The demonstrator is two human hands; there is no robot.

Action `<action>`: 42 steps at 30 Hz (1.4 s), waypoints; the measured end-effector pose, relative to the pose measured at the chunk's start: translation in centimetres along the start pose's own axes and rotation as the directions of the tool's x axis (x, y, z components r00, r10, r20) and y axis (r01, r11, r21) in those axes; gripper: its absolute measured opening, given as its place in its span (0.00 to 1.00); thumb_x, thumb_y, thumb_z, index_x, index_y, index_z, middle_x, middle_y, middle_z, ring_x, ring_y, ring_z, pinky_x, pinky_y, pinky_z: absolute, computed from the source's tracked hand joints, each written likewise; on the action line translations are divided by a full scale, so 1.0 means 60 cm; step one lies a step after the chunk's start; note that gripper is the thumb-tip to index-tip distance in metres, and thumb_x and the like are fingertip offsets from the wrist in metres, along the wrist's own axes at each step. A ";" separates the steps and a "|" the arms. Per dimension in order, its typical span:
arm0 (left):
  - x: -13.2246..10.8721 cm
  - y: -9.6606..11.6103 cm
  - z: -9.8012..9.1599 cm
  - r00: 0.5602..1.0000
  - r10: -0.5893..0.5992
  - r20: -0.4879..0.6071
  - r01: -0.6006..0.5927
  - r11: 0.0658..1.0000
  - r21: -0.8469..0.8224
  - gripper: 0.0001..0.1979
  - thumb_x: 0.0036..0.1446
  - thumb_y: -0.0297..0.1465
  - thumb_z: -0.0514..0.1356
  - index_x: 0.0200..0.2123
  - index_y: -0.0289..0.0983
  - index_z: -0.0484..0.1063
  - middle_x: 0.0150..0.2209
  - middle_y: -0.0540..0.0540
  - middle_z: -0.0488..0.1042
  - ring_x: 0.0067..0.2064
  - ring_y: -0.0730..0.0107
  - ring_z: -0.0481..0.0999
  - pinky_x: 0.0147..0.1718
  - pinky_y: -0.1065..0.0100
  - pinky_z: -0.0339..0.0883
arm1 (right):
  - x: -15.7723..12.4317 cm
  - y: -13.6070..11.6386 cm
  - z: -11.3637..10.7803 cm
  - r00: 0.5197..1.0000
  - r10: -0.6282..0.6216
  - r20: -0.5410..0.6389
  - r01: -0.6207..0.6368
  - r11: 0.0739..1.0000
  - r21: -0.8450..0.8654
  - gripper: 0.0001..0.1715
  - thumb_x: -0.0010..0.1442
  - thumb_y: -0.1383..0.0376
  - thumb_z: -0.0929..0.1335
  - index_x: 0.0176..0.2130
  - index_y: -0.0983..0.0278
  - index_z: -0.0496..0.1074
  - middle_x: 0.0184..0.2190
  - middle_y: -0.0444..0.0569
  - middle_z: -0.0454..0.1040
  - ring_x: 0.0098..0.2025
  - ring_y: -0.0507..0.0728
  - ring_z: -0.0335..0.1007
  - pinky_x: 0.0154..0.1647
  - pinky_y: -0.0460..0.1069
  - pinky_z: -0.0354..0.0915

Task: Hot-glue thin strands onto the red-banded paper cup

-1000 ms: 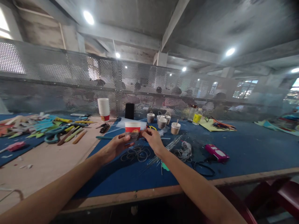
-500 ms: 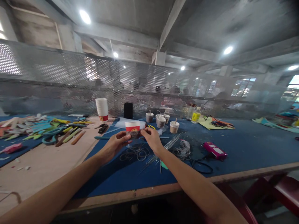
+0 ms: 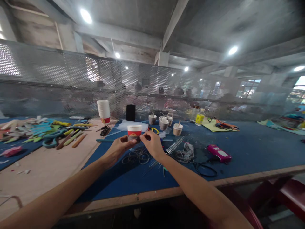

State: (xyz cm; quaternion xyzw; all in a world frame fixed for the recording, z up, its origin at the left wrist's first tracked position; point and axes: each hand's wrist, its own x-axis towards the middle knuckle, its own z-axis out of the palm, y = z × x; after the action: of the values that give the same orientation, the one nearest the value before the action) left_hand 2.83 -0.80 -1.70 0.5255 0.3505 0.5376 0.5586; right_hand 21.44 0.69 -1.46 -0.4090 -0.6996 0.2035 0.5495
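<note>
Both hands, left hand (image 3: pixel 117 148) and right hand (image 3: pixel 152 144), pinch the paper cup (image 3: pixel 134 132) (red-banded).

Just two arms in shot here. The left forearm (image 3: pixel 59 197) and the right forearm (image 3: pixel 197 190) are both bare along the whole stretch that shows, from the bottom edge of the picture right up to the wrists. Both look slim and smooth, narrowing toward the wrist. The left hand (image 3: pixel 119 149) and the right hand (image 3: pixel 152 144) are bare as well, plain skin all over. They're honestly too small and soft-focus to make out nails or finer detail.
</note>
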 end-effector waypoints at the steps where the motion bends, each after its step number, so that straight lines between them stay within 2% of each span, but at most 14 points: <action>1: 0.001 -0.001 0.000 1.000 0.001 -0.010 -0.001 1.000 -0.002 0.27 0.45 0.39 0.80 0.47 0.33 0.85 0.50 0.34 0.86 0.58 0.45 0.82 0.64 0.49 0.68 | 0.000 0.000 0.001 1.000 -0.004 0.008 0.004 1.000 -0.005 0.12 0.63 0.59 0.70 0.29 0.60 0.72 0.31 0.47 0.77 0.37 0.57 0.75 0.47 0.50 0.70; 7: 0.005 -0.003 -0.004 0.999 -0.014 -0.041 0.014 1.000 -0.014 0.24 0.43 0.38 0.81 0.43 0.34 0.86 0.49 0.35 0.86 0.53 0.49 0.84 0.59 0.53 0.73 | -0.001 -0.003 0.001 1.000 -0.015 0.013 0.015 1.000 -0.003 0.11 0.64 0.60 0.70 0.29 0.61 0.73 0.32 0.47 0.78 0.37 0.57 0.76 0.46 0.49 0.70; 14: 0.007 -0.006 -0.011 0.999 -0.032 0.002 0.032 0.999 -0.039 0.20 0.48 0.35 0.79 0.44 0.34 0.86 0.51 0.35 0.86 0.52 0.55 0.84 0.54 0.61 0.76 | -0.002 -0.001 -0.001 1.000 0.007 0.028 -0.008 1.000 0.025 0.13 0.64 0.59 0.70 0.29 0.61 0.74 0.31 0.46 0.77 0.37 0.56 0.75 0.46 0.49 0.70; 20: 0.009 -0.009 -0.014 0.999 -0.035 0.028 0.037 0.997 -0.062 0.15 0.50 0.33 0.78 0.41 0.34 0.86 0.49 0.36 0.87 0.51 0.56 0.85 0.52 0.64 0.76 | -0.001 -0.004 -0.003 0.999 0.023 0.027 -0.023 0.999 0.032 0.13 0.64 0.58 0.70 0.29 0.61 0.73 0.30 0.45 0.76 0.36 0.56 0.74 0.45 0.50 0.68; 26: 0.006 -0.005 -0.010 0.998 -0.046 0.038 0.049 0.995 -0.086 0.21 0.49 0.33 0.79 0.46 0.33 0.86 0.51 0.34 0.86 0.54 0.53 0.84 0.55 0.62 0.76 | 0.002 -0.007 -0.005 0.998 0.055 0.032 -0.057 0.998 0.035 0.13 0.63 0.60 0.70 0.28 0.61 0.72 0.30 0.45 0.76 0.36 0.56 0.73 0.44 0.49 0.67; 37: 0.014 -0.014 -0.016 0.996 -0.031 0.084 0.043 0.989 -0.140 0.18 0.53 0.32 0.76 0.47 0.34 0.86 0.53 0.35 0.85 0.55 0.51 0.83 0.58 0.59 0.75 | 0.006 0.000 -0.003 0.992 0.109 0.057 -0.115 0.989 0.096 0.13 0.62 0.57 0.69 0.29 0.60 0.71 0.30 0.45 0.76 0.36 0.56 0.73 0.44 0.50 0.67; 42: 0.014 -0.009 -0.014 0.997 -0.048 0.067 0.058 0.985 -0.161 0.18 0.53 0.32 0.76 0.47 0.32 0.85 0.51 0.34 0.86 0.53 0.53 0.84 0.55 0.61 0.76 | 0.002 -0.002 0.000 0.997 0.076 0.031 -0.079 0.992 0.100 0.12 0.64 0.57 0.68 0.31 0.60 0.71 0.32 0.46 0.76 0.37 0.57 0.74 0.45 0.51 0.68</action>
State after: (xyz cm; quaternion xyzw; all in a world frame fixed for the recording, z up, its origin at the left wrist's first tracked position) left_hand 2.30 0.25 -2.23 0.4853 0.3015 0.5325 0.6245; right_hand 21.40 0.70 -1.32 -0.4049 -0.6792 0.2654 0.5516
